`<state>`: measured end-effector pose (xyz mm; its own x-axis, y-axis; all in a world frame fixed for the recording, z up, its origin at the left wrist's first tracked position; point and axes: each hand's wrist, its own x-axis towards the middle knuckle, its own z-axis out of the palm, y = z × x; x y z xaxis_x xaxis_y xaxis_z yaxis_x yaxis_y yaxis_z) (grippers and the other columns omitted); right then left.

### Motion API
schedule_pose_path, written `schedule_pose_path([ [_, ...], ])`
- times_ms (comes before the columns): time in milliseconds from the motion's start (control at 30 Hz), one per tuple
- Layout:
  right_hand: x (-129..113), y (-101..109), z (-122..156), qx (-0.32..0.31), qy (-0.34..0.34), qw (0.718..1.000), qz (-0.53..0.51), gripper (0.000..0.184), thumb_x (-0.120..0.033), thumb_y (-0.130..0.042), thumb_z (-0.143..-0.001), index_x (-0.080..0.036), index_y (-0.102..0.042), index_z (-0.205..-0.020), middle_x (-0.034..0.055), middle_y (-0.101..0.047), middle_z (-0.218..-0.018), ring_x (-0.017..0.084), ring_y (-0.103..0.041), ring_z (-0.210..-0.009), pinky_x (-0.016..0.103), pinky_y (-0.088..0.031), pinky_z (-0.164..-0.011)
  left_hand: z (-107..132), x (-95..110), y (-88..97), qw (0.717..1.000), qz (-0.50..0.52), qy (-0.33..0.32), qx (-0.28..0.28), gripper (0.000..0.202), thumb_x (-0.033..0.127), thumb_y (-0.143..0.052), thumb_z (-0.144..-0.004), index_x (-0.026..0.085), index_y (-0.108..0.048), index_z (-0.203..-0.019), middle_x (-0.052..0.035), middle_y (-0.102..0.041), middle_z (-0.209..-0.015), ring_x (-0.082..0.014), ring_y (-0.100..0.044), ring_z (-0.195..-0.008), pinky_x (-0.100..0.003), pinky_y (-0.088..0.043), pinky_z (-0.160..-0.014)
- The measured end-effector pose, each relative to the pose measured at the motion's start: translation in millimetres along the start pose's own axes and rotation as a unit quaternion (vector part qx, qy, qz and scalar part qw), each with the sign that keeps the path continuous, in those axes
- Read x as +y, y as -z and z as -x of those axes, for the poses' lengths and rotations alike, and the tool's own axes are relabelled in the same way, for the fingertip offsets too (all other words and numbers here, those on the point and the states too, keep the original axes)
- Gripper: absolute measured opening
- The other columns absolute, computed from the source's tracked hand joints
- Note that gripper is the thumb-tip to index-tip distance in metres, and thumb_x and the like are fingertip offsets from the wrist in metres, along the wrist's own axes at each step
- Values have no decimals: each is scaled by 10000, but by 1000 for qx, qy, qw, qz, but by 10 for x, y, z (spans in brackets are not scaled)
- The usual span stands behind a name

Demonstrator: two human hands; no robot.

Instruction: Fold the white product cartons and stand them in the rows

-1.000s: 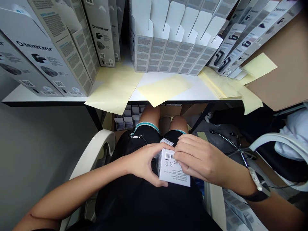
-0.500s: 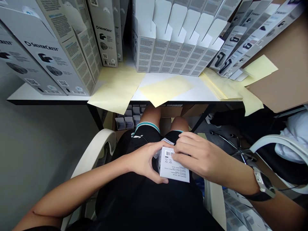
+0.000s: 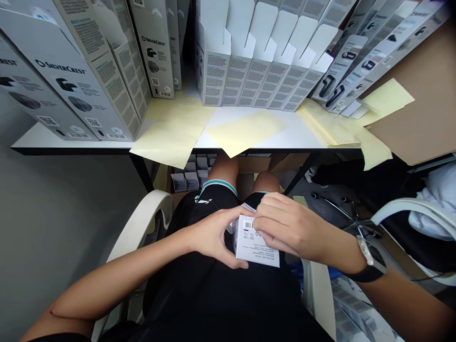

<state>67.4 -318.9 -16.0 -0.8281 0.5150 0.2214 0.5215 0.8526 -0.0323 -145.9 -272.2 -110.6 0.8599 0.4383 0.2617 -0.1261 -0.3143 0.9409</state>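
Two hands (image 3: 213, 237) hold a small white box (image 3: 254, 242) over the lap.

The left hand (image 3: 210, 237) curls around the box's left side. The right hand (image 3: 288, 228), with a black watch (image 3: 370, 261) on its wrist, lays its fingers over the top right of the box. Under the hands are black shorts (image 3: 210, 294). Far past them, gray SilverCrest boxes (image 3: 67, 80) and yellow paper sheets (image 3: 171, 135) sit on a white table (image 3: 302, 135).
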Motion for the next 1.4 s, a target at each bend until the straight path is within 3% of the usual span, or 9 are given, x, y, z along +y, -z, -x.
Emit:
schedule_pose_path([
  [300, 7, -61, 63, 39, -24, 998, -38, 157, -94, -481, -960, -149, -601, -875, 68, -608, -798, 189, -478, -769, 361, -442, -748, 6, 12, 7, 1000, 3, -6, 0, 819, 327, -889, -598, 206, -496, -1307, -50, -665, -1117, -210, -638, -961, -300, -503, -859],
  [500, -13, 11, 126, 24, -24, 995, -90, 175, -115, -507, -979, -127, -652, -1076, 109, -604, -930, 211, -488, -865, 383, -443, -765, 6, -8, 11, 1000, 6, -27, 2, 809, 307, -881, -613, 206, -488, -1313, -53, -659, -1124, -202, -636, -959, -302, -507, -862],
  [733, -83, 95, 282, 42, -64, 987, -138, 174, -44, -564, -909, -142, -671, -1005, 120, -574, -1022, 213, -510, -929, 376, -449, -797, 12, -3, 17, 999, 33, -21, -2, 852, 296, -893, -613, 212, -477, -1352, -83, -653, -1223, -230, -646, -1073, -336, -505, -947],
  [1033, -50, 26, 289, 59, -81, 980, -172, 120, -37, -611, -891, -127, -654, -957, 99, -597, -989, 188, -516, -914, 354, -446, -793, 16, -15, 7, 999, 27, -21, -9, 866, 298, -894, -613, 231, -471, -1366, -81, -644, -1246, -234, -644, -1091, -336, -511, -951],
  [1200, -23, 16, 268, 61, -66, 982, -165, 222, -43, -605, -896, -110, -652, -1103, 108, -604, -995, 191, -520, -922, 364, -452, -804, 20, -19, 5, 999, 19, -24, -11, 858, 299, -890, -611, 238, -470, -1357, -75, -645, -1237, -237, -645, -1082, -347, -511, -956],
  [1400, -36, 58, 336, 58, -65, 982, -166, 297, -9, -556, -840, -149, -686, -1067, 118, -569, -1074, 215, -524, -972, 406, -464, -831, 18, -25, 7, 999, 25, -26, -11, 866, 302, -893, -616, 242, -469, -1369, -80, -639, -1268, -240, -642, -1109, -344, -506, -967],
])
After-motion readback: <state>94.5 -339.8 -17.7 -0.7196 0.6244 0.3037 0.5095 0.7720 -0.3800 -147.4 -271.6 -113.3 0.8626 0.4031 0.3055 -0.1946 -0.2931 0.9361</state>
